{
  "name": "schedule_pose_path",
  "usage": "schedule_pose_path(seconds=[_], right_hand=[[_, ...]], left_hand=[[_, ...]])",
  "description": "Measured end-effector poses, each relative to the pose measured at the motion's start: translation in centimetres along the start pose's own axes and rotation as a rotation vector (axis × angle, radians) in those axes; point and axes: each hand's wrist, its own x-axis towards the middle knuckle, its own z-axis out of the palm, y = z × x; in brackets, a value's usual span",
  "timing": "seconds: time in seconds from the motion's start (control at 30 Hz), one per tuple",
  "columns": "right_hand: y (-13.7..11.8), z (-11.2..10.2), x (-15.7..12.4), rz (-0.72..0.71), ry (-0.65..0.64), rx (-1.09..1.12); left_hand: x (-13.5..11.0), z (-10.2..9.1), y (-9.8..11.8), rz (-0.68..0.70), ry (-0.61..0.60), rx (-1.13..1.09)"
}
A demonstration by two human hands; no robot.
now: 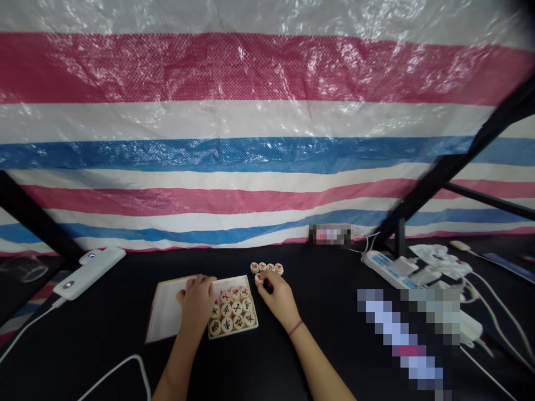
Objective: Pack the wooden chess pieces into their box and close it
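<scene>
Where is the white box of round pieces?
In the head view, the shallow white rectangular box sits low, left of middle, on the black table, between the left hand and right hand.

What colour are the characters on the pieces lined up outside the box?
Red on the row of pieces, shown in the head view.

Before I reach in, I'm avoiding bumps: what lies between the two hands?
In the head view, the white box of round pieces lies between them.

Thin reddish cord [296, 327] round right wrist [293, 321]; left hand [198, 296], right hand [279, 301], forearms [320, 361] bare.
</scene>
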Motion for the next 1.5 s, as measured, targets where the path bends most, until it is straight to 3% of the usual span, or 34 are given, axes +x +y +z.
schedule_pose_path(seconds=[0.6, 1.17, 1.4, 1.5], right_hand=[[0.8, 0.9, -0.2, 0.008, -0.023, -0.121], [0.7, 0.8, -0.1, -0.044, -0.042, -0.136], [-1.2, -0.2, -0.3, -0.032, 0.067, -0.059], [-2.5, -0.4, -0.4, 0.006, -0.024, 0.040]], left_hand=[[0.1, 0.5, -0.2, -0.023, 0.057, -0.015], [0.5, 0.8, -1.0, 0.052, 0.120, -0.098], [0.3, -0.4, -0.8, 0.065, 0.188, -0.059], [-0.2, -1.0, 0.0, 0.122, 0.101, -0.027]])
